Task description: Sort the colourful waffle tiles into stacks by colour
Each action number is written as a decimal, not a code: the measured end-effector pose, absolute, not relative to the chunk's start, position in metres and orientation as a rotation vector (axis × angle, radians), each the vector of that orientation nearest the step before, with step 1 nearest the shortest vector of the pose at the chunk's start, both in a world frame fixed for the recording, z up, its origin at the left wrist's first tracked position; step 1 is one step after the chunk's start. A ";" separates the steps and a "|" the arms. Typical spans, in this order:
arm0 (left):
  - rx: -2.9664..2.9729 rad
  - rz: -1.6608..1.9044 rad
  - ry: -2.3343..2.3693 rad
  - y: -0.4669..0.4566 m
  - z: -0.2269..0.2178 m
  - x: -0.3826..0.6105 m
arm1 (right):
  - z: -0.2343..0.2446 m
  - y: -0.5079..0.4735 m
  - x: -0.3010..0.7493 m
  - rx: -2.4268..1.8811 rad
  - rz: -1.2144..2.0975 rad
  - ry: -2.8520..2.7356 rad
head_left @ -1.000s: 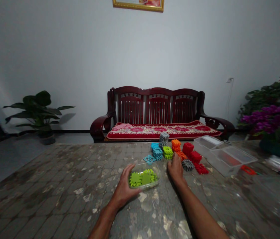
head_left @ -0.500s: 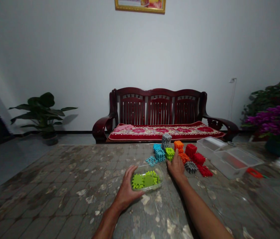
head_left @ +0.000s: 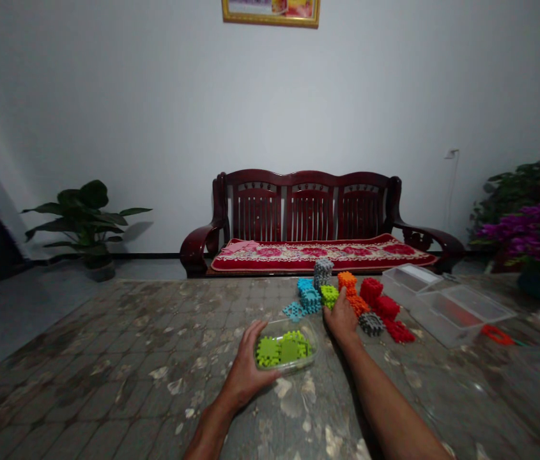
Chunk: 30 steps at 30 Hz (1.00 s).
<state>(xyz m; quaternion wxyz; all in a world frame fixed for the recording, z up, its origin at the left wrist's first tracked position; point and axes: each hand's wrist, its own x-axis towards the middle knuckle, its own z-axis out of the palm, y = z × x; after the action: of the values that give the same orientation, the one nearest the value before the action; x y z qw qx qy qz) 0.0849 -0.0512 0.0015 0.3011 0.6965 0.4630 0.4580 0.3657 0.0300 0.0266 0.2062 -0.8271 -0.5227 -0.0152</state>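
Note:
My left hand is wrapped round the left side of a clear plastic container that holds bright green notched building pieces. Beyond it, my right hand reaches to a small stack of green notched pieces, its thumb and fingers closed about the near side. The fingertips are partly hidden. Blue stacks stand left of that hand, with a flat blue piece in front. A tall grey stack rises behind, and orange stacks are just to the right.
Red stacks and a dark grey stack lie right of my right hand. Farther right are a clear box, orange-handled scissors and purple flowers. A wooden bench stands behind the table.
Both hands keep nearly the same places, the left on the container and the right at the green stack. The whole view has shifted slightly.

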 end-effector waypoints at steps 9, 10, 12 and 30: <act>1.859 1.227 1.220 -0.051 0.001 0.085 | 0.023 0.018 0.365 -2.290 -0.092 -1.501; 1.855 1.227 1.219 -0.050 0.001 0.085 | 0.022 0.015 0.365 -2.286 -0.092 -1.507; 1.852 1.223 1.225 -0.050 0.001 0.085 | 0.022 0.009 0.365 -2.272 -0.084 -1.519; 1.859 1.204 1.202 -0.057 0.009 0.084 | 0.009 -0.060 0.387 -2.061 0.023 -1.631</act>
<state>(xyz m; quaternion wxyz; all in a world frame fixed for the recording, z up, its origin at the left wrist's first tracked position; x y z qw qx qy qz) 0.0839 -0.0572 0.0093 0.3059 0.7022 0.4541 0.4551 0.3865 -0.0597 0.0094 0.2538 -0.7585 -0.6001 0.0084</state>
